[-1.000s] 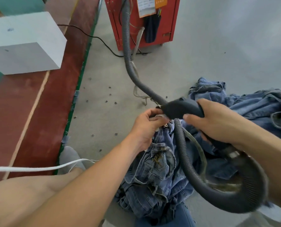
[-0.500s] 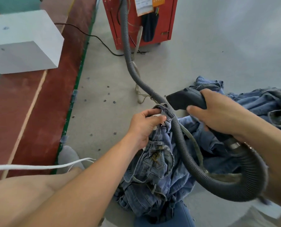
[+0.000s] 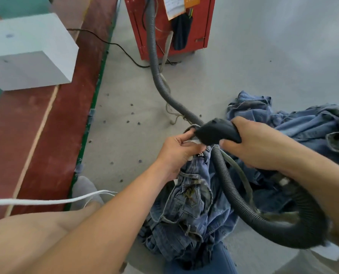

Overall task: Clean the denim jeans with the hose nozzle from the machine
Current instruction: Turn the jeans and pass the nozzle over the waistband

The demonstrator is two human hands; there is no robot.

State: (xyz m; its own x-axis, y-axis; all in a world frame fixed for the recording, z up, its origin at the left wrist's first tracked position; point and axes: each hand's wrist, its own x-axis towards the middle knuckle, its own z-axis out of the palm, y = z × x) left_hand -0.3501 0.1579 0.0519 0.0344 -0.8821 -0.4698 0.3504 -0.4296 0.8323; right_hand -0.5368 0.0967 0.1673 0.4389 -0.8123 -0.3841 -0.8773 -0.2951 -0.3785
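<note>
Cleaning in progress, judged about midway for this garment and far from finished overall. Left hand (image 3: 176,151) closed on the waistband of the denim jeans (image 3: 192,204), holding it up near the centre of the view, the rest of the garment hanging down toward 6 o'clock to the floor (image 3: 243,66). Right hand (image 3: 259,147) wrapped tight around the black hose nozzle (image 3: 216,132), mouth of the nozzle touching the waistband just beside the left fingers. Ribbed hose (image 3: 158,76) running from the red machine (image 3: 168,26) at 12 o'clock down to the nozzle, then looping under the right forearm toward 5 o'clock. More denim heaped in a pile (image 3: 303,123) at 3 o'clock, probably waiting for the same treatment; cannot tell which pieces are already clean. Pocket of the held jeans seen, content not visible. Grey box (image 3: 32,52) at 10 o'clock, closed, content hidden.
</note>
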